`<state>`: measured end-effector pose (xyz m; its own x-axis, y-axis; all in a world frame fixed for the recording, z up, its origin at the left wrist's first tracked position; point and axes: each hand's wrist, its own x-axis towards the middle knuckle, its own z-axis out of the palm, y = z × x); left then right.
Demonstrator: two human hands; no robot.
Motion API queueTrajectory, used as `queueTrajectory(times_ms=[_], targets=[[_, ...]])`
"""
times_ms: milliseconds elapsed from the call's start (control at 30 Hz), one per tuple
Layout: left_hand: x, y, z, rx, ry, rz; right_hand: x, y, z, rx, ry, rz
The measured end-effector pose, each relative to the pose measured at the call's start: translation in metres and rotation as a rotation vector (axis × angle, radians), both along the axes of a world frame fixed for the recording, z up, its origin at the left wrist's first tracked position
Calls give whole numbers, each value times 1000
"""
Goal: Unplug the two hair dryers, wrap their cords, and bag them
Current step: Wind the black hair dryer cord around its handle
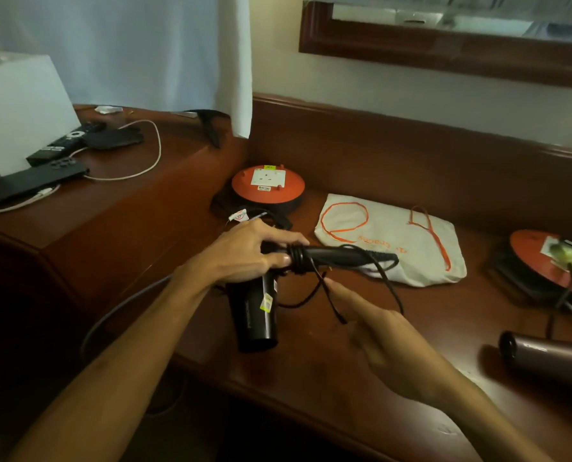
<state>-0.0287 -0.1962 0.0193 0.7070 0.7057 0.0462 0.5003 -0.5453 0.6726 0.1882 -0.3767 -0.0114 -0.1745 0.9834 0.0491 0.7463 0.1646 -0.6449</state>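
My left hand (249, 253) grips a black hair dryer (256, 315) where handle meets barrel, barrel pointing down toward me. Its black cord (383, 278) is coiled a few turns around the handle (338, 256), and loose loops hang off to the right. My right hand (374, 323) is blurred below the handle and pinches the loose cord. A white drawstring bag (394, 241) with orange strings lies flat behind the dryer. A second, brown hair dryer (544, 358) lies at the right edge, its cord running to the right orange cord reel (544, 258).
Another orange cord reel (268, 186) with an empty socket sits behind my left hand. On the raised desk (138, 201) at left are remotes, a phone, a white cable and a white box. A wooden backboard and a framed mirror line the wall.
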Motion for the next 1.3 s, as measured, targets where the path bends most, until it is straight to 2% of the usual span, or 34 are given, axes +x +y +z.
queueTrajectory(times_ms=[133,233,300,367,433,500,600,667,733,800,933,1100,1200,1300], targets=[[-14,-2,12,-112,-150,0,6,7,0,72,290,-146],[-17,-9,8,-175,-196,6,-7,10,-9,89,303,-146],[-17,-13,0,-203,-190,18,-26,5,-20,134,147,-16],[-21,-11,-10,-218,-171,34,-35,-2,-25,151,-126,62],[-30,-5,-17,-228,-159,56,-25,-6,-19,114,-381,31],[-39,-1,-22,-238,-122,75,-9,-11,-11,88,-481,-66],[-42,-4,-24,-243,-13,59,10,-13,-5,313,-380,-250],[-39,-4,-23,-186,53,68,17,-9,-9,372,-270,-281],[-37,-2,-23,-129,84,76,6,-8,-18,237,-70,-182],[-36,-1,-24,-149,63,62,-13,-10,-34,96,39,-41],[-34,-4,-31,-218,-12,32,-35,-2,-61,16,22,125],[-48,-3,-37,-288,-180,48,-14,31,-70,4,-179,79],[-54,-12,-35,-343,-246,27,-4,50,-69,-5,-222,66],[-56,-27,-35,-302,-197,-4,5,81,-65,-57,-200,25]])
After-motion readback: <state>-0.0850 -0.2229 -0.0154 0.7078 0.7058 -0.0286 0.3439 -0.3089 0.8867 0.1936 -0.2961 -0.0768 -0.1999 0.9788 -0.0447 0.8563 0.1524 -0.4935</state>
